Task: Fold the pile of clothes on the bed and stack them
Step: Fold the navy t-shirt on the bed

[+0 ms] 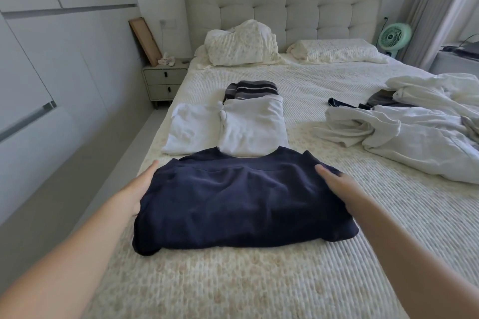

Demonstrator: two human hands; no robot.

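Observation:
A folded navy garment (pixel 241 202) lies flat on the bed (pixel 233 287) in front of me. My left hand (pixel 141 189) rests with straight fingers against its left edge. On its right side lies my right hand (pixel 337 186), fingers straight on the cloth. Just beyond it sit a folded white garment (pixel 252 127), another white one (pixel 193 132) to its left, and a folded striped dark garment (pixel 250 89) behind. An unfolded pile of white and dark clothes (pixel 404 127) spreads over the bed's right side.
Two pillows (pixel 241 44) lie at the grey headboard (pixel 285 10). A nightstand (pixel 164 80) stands left of the bed, with a wardrobe wall (pixel 51 59) along the left. A green fan (pixel 394 36) stands at the right by the curtain.

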